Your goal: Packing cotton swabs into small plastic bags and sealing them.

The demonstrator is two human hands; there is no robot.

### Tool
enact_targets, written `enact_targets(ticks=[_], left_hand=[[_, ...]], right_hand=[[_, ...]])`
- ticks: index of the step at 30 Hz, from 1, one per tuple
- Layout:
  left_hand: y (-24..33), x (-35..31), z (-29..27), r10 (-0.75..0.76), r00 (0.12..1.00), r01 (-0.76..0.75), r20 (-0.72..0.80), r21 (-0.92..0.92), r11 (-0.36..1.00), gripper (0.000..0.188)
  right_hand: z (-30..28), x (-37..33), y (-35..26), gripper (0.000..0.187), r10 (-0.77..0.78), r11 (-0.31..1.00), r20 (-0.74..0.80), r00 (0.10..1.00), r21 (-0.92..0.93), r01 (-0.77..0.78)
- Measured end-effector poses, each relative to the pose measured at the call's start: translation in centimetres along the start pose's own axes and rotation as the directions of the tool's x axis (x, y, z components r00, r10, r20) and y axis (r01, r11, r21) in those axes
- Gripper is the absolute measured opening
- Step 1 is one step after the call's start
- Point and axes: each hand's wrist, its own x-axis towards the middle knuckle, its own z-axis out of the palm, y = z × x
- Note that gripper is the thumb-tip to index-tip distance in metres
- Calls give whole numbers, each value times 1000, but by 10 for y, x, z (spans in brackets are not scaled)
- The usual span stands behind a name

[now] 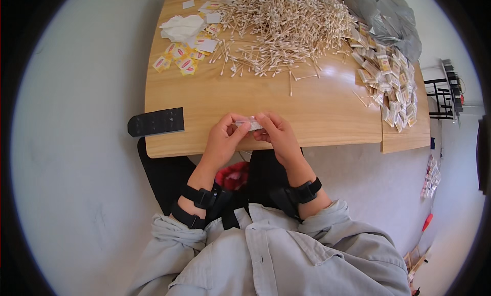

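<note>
Close to the table's front edge, my left hand (223,139) and my right hand (279,136) pinch a small clear plastic bag (250,123) between them. White contents show through it, probably cotton swab heads, though the fingers cover part. Thumbs lie on top of the bag and the other fingers curl beneath it. Beyond my hands spreads a big loose heap of wooden-stick cotton swabs (286,25). Filled small packs of swabs (391,78) lie piled at the right. Several yellow and white cards (186,65) are scattered at the far left.
A black flat block (157,122) juts over the left edge of the wooden table (204,96). Crumpled white tissue (181,27) lies by the cards. A grey plastic bag (386,20) sits at the far right, and a black rack (444,91) stands beyond the table.
</note>
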Motion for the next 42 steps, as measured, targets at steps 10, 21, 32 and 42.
enact_targets(ticks=[10,21,32,42], left_hand=[[7,-34,-44,-341,938,338,67,41,940,22],[-116,-38,-42,-576,688,29,442,776,630,49],[-71,-3,-25,-657,587,158,474,728,667,31],[-16,-51,-28,-400,830,-154,389,849,506,35]], right_hand=[[-1,4,1,27,-52,998,5,999,-34,52],[4,4,-1,27,-8,998,-15,1000,-68,7],[-3,11,-12,28,27,999,-40,999,-16,-28],[-3,10,-9,29,43,999,-56,998,4,-43]])
